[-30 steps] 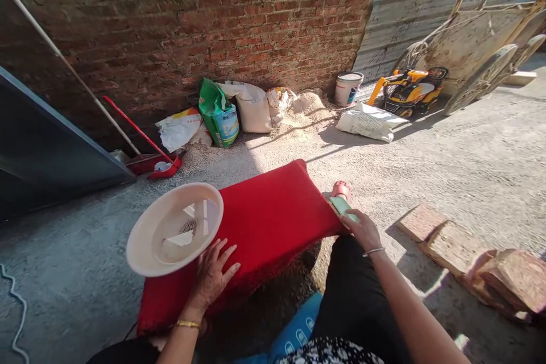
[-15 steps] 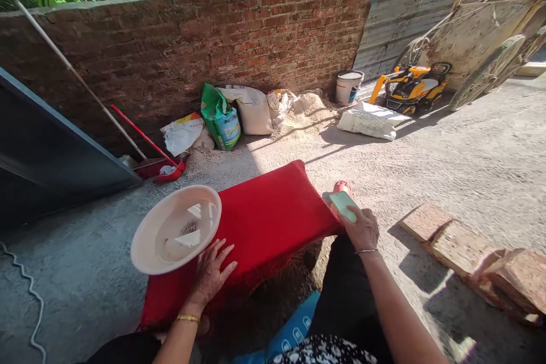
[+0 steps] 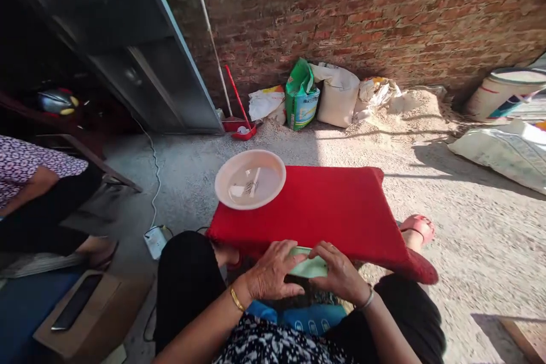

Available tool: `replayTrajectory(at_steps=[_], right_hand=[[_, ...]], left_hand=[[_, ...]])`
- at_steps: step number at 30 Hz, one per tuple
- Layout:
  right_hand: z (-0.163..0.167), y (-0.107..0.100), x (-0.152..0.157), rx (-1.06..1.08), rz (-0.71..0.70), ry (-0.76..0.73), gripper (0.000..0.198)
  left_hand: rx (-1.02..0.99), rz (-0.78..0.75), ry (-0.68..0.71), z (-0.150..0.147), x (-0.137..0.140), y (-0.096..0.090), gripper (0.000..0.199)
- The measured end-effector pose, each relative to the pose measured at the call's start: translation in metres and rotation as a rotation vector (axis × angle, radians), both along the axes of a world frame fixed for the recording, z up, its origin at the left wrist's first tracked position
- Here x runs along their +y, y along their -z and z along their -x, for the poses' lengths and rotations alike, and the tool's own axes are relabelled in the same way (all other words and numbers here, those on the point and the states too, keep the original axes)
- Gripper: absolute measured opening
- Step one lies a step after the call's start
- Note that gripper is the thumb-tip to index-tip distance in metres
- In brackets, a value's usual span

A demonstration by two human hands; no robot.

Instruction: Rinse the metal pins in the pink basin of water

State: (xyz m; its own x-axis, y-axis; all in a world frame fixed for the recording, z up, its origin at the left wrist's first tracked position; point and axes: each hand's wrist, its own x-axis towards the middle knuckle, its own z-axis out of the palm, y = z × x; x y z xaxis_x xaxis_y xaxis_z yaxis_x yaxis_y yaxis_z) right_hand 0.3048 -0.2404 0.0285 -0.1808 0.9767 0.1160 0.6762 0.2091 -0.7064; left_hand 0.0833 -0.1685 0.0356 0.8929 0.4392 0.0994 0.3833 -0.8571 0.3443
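A pale green, flat rectangular piece with rounded corners (image 3: 313, 267) lies level between my hands, just over the near edge of the red-covered table (image 3: 333, 199). My right hand (image 3: 339, 273) grips its right end, thumb below and fingers on top. My left hand (image 3: 275, 270) is at its left end, fingertips overlapping the piece and thumb stretched out apart from it. A pale pink basin (image 3: 222, 196) of water stands on the table's left end. A dark, striped thing (image 3: 252, 185) shows in the water, its kind unclear.
Another person (image 3: 32, 182) sits at the left beside a cardboard box (image 3: 106, 301) with a black phone (image 3: 77, 301) on it. A power strip (image 3: 155, 242) and cord lie on the ground. Sacks (image 3: 339, 96), a dustpan (image 3: 244, 133) and a bucket (image 3: 490, 99) line the brick wall.
My right hand has brought the green piece from beyond the table's right end to in front of me. My left hand has left the basin's side and met it. The view has turned left.
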Motion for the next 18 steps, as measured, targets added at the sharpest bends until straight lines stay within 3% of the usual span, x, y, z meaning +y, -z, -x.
replayTrajectory(at_steps=[4, 8, 10, 14, 18], right_hand=[[0.013, 0.010, 0.000, 0.140, 0.134, -0.055, 0.029], [0.006, 0.020, 0.002, 0.278, 0.130, -0.053, 0.031], [-0.012, 0.024, 0.006, 0.247, 0.024, 0.096, 0.035], [-0.071, 0.040, 0.018, -0.077, -0.234, 0.600, 0.046], [-0.111, 0.055, 0.027, -0.326, -0.135, 0.875, 0.046]], left_hand=[[0.091, 0.141, -0.043, 0.001, -0.012, 0.006, 0.069], [0.080, 0.116, -0.167, 0.012, -0.013, 0.006, 0.062], [0.040, 0.083, -0.301, 0.027, -0.010, 0.001, 0.056], [-0.025, 0.022, -0.685, 0.082, 0.013, -0.005, 0.045], [0.179, -0.122, -1.112, 0.132, 0.048, -0.004, 0.046]])
